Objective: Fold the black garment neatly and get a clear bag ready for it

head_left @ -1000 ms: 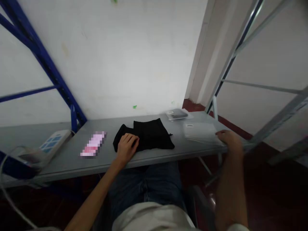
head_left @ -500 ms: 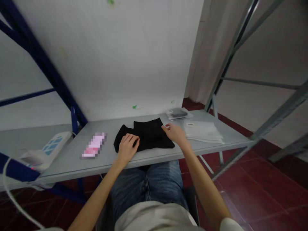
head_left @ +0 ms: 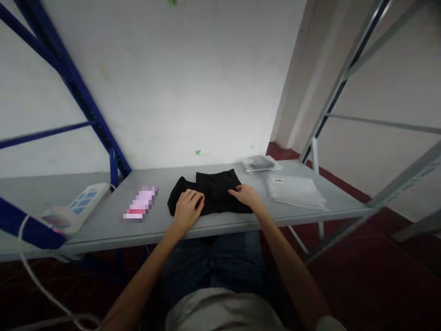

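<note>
Back from the clear bags (head_left: 296, 191) since a second ago, my right hand (head_left: 245, 195) touches the black cloth (head_left: 218, 186) on its right, while my left hand (head_left: 188, 209) lies curled on its left; I cannot tell whether either grips. The cloth lies on the grey table (head_left: 106, 225).

Readable text: none | pink screen (head_left: 141, 202): pixelated | clear bags (head_left: 296, 191): nothing legible
</note>
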`<action>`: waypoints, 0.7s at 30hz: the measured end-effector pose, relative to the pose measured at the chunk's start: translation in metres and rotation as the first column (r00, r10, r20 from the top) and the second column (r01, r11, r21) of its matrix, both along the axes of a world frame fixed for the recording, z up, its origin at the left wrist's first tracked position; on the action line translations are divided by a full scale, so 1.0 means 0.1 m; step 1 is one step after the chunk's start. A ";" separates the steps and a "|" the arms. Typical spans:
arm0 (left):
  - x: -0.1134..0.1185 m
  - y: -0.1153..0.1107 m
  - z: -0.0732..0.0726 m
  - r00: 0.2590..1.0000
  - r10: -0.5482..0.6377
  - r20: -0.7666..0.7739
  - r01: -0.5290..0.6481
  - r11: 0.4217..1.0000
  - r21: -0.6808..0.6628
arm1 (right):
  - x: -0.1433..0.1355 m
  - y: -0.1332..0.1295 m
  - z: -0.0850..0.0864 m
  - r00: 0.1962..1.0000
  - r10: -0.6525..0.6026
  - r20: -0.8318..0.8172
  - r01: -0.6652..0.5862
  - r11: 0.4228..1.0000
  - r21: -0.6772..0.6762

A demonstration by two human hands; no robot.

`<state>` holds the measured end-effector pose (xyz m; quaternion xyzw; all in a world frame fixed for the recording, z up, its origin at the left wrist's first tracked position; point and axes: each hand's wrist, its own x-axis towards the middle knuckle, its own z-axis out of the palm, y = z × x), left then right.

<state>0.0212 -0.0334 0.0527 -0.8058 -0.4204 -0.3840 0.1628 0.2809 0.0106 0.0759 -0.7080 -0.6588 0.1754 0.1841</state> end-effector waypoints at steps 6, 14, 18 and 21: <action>0.01 -0.01 0.01 1.000 0.002 0.004 -0.002 1.000 0.009 | -0.05 -0.05 0.01 0.997 0.004 0.076 -0.004 1.000 0.003; 0.00 0.00 0.00 1.000 0.005 -0.004 -0.005 1.000 -0.028 | 0.19 0.05 0.02 0.999 -0.020 0.026 0.019 0.998 0.060; 0.00 0.01 -0.01 1.000 0.008 -0.016 -0.008 0.999 -0.039 | 0.48 0.09 0.01 0.998 -0.041 0.049 0.037 0.997 0.068; 0.00 0.01 -0.01 1.000 0.011 -0.016 -0.011 1.000 -0.029 | 0.58 0.09 -0.01 0.998 -0.011 0.067 0.007 0.998 0.056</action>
